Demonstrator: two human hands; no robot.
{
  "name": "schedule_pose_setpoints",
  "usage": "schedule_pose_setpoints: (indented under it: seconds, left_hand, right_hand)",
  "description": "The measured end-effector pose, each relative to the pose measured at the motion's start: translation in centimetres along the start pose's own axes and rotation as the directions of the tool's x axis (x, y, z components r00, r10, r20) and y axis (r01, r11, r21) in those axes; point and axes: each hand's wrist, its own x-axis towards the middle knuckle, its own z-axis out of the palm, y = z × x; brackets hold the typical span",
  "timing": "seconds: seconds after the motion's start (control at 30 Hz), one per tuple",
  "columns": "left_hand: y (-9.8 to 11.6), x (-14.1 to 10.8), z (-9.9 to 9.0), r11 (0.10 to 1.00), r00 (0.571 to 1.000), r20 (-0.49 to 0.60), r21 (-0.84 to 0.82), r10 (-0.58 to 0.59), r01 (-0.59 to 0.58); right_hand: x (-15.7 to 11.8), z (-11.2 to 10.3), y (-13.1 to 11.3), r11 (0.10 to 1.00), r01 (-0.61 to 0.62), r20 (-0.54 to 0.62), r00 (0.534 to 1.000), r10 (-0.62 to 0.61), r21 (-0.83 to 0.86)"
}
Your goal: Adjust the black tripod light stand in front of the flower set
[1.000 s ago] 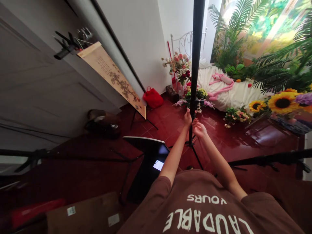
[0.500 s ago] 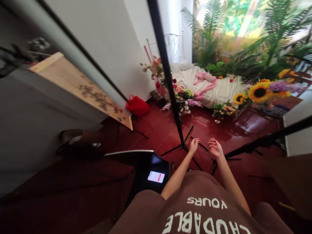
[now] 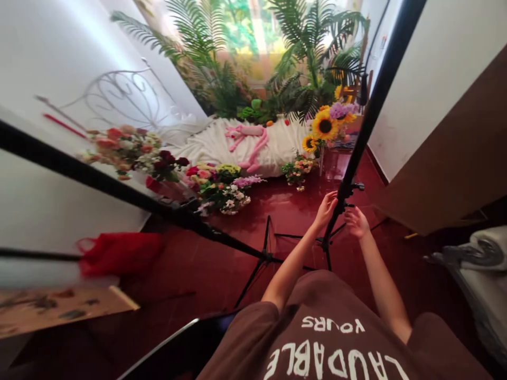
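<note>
My left hand (image 3: pixel 327 208), right of centre in the frame, sits against the left side of a black pole (image 3: pixel 374 103), fingers bent toward it; I cannot tell whether they close around it. My right hand (image 3: pixel 357 222) is on the pole's other side, palm partly showing, fingers loosely curled just below the lower knob (image 3: pixel 349 205); whether they touch or pinch it I cannot tell. An upper knob (image 3: pixel 358 186) juts out to the right above that.

The pole slants from the upper right of the frame down to spread legs right of centre. A second black pole (image 3: pixel 99 181) runs from the left edge down to its own legs near the lower centre. Both stand on the dark red floor (image 3: pixel 277 198).

Ahead of me, across the upper middle, a pink plush toy (image 3: pixel 251 132) lies on white cloth (image 3: pixel 206 142), with sunflowers (image 3: pixel 325 125) to its right. A red bag (image 3: pixel 119 253) rests at the lower left, above a painted scroll (image 3: pixel 71 306). My brown shirt (image 3: pixel 328 293) fills the bottom centre.
</note>
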Motion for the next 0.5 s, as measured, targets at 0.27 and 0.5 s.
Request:
schedule_pose_setpoints:
  seconds: [0.27,0.5]
  left_hand:
    - [-1.1,1.2,1.8,0.980,0.997,0.072,0.200,-0.025,0.011]
    - [-1.0,1.1,1.7,0.983,0.998,0.045,0.181,-0.039,0.030]
  right_hand:
    - [1.1,1.5,-5.6,0.794,-0.250,-0.082,0.966,0.247,-0.554]
    - [0.3,2.3,-7.3,0.421,-0.054,-0.036,0.998,0.049,-0.905]
